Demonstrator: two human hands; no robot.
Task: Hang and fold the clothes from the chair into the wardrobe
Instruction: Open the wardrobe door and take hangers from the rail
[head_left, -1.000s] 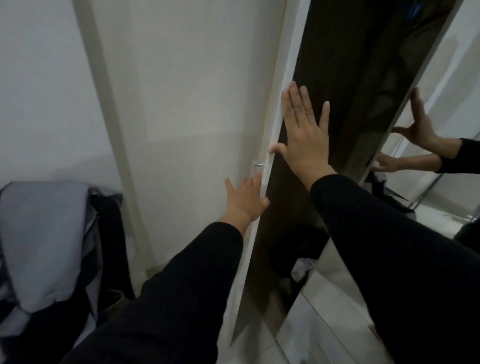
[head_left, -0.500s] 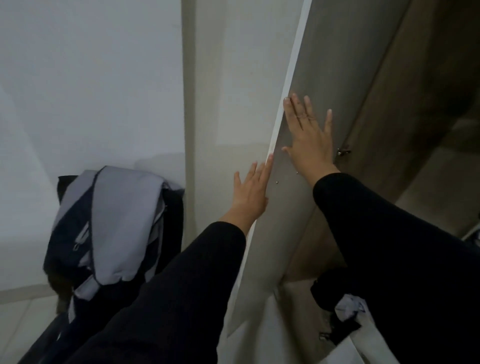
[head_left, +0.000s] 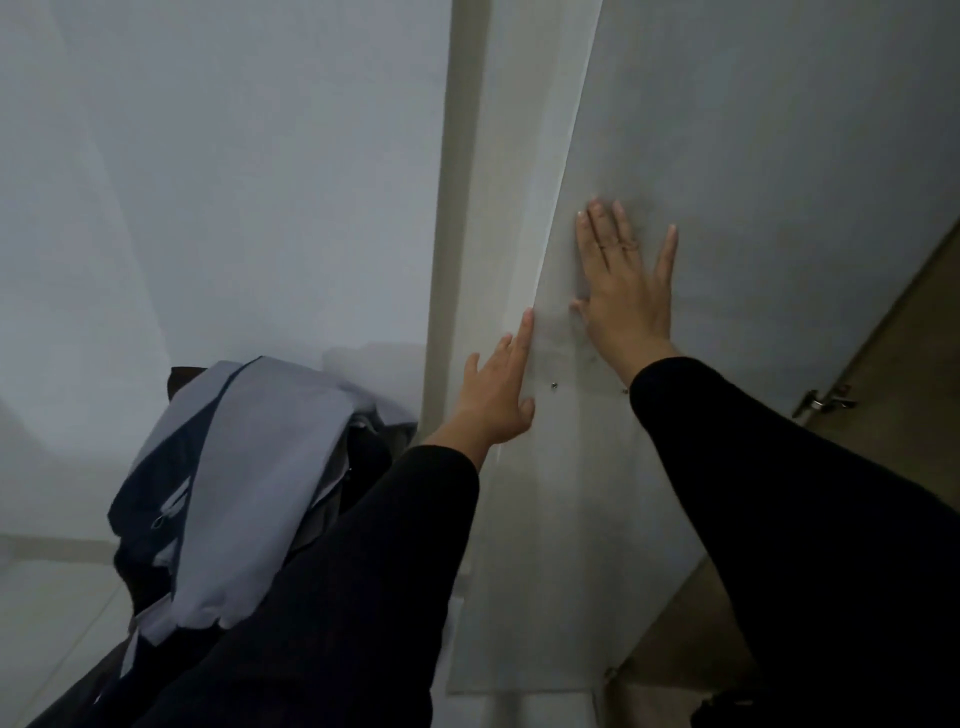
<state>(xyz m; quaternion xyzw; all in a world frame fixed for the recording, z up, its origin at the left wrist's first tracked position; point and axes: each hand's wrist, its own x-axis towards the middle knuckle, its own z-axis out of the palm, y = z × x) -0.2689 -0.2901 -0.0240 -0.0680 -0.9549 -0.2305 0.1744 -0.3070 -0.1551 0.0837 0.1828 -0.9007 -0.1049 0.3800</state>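
Observation:
The white wardrobe door (head_left: 753, 171) stands swung wide, its inner face toward me. My right hand (head_left: 623, 291) lies flat on that face with fingers spread. My left hand (head_left: 498, 400) rests open at the door's free edge, fingers stretched up along it. A pile of clothes (head_left: 244, 483), light grey over dark navy and black, hangs over the chair at the lower left; the chair itself is almost wholly hidden under it. My sleeves are black.
A white wall (head_left: 208, 182) fills the left. A cream vertical panel (head_left: 457, 208) stands behind the door edge. Brown wardrobe interior (head_left: 893, 364) with a metal hinge (head_left: 826, 401) shows at the right. Pale floor lies at the lower left.
The door has swung further open, so its white inner face fills the right side. Both hands stayed on it, and my view turned left toward the clothes pile.

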